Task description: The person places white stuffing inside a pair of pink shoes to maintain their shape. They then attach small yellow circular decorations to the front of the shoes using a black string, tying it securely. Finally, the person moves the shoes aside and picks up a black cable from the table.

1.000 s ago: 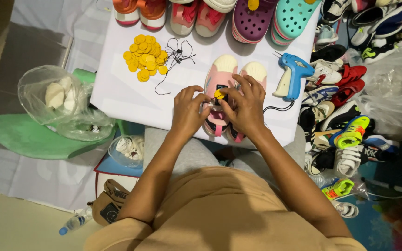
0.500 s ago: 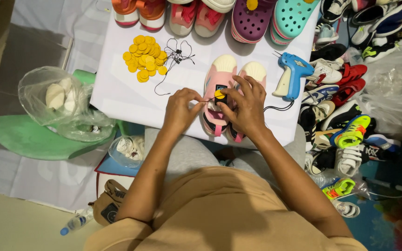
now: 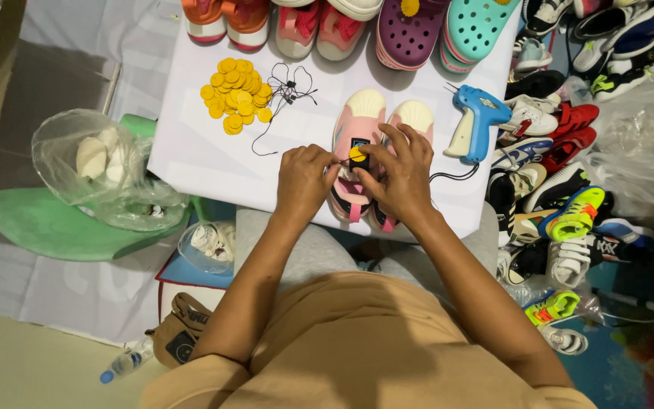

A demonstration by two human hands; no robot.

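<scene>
Both hands meet over a soft pink pair of sneakers [image 3: 365, 136] on the white surface [image 3: 198, 159]. The left hand [image 3: 304, 182] pinches a thin black string; the right hand [image 3: 399, 178] clamps a round yellow tag [image 3: 356, 154]. A heap of flat yellow discs [image 3: 235, 95] lies nearby.

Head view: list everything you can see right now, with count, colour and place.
pink shoes: pair, pink with cream toes, centre of the white sheet
yellow round tag: one, on the pink shoes, between both hands
pile of yellow discs: many, yellow, upper left of the sheet
black strings: small bundle, beside the discs
tagging gun: one, blue and cream, right of the pink shoes
row of shoes: orange, pink, purple, teal, along the sheet's far edge
heap of shoes: many, mixed colours, on the right
clear bag: one, holding pale items, left
white sheet: one, under the work
left hand: on the shoe
right hand: at the tag
</scene>
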